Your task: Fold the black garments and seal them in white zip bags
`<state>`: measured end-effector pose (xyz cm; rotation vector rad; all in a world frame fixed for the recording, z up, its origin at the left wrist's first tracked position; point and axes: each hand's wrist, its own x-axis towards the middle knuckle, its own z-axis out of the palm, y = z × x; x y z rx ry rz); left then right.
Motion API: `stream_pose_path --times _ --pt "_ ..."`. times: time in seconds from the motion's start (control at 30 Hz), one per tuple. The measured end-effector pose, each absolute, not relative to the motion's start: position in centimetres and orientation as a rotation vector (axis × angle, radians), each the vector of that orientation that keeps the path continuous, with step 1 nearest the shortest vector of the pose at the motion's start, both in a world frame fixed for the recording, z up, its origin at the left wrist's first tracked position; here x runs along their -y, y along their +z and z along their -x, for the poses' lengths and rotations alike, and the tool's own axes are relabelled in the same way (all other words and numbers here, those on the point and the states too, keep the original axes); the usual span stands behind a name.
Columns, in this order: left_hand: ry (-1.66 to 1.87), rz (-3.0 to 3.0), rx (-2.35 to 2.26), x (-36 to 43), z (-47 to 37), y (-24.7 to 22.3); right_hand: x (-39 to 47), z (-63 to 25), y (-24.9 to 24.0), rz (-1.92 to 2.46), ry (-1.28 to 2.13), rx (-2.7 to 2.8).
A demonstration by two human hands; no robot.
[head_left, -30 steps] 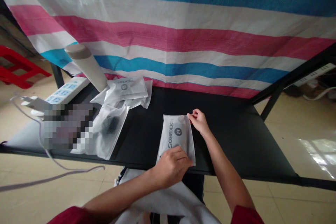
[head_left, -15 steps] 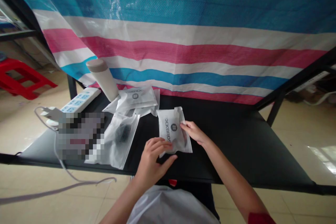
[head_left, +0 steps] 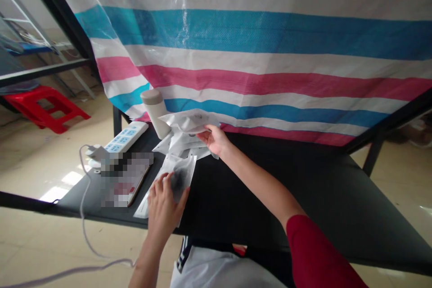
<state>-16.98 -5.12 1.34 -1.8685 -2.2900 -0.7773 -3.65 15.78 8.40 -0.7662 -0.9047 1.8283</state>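
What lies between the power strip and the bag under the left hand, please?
A flat, phone-like item, mostly pixelated, lies between the power strip and the bag under the left hand in the head view.

Blue, white, pink striped sheet [head_left: 256, 72].

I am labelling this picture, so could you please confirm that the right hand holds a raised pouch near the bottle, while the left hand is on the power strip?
Not quite: the head view shows the left hand on the front pouch instead. The right hand does hold a raised pouch near the bottle.
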Motion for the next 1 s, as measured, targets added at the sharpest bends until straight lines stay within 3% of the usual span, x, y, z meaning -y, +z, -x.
stream_pose_path --times 0.27,0.77,1.0 --pt "-0.862 1.842 2.315 5.0 18.6 1.6 -13.5 8.3 12.2 0.703 1.911 0.438" --pt "-0.944 1.918 2.263 5.5 18.4 0.8 -17.8 8.2 11.9 0.901 1.964 0.595" --pt "-0.872 1.9 2.317 4.7 18.8 1.0 -13.3 0.5 10.6 0.848 2.186 0.978"
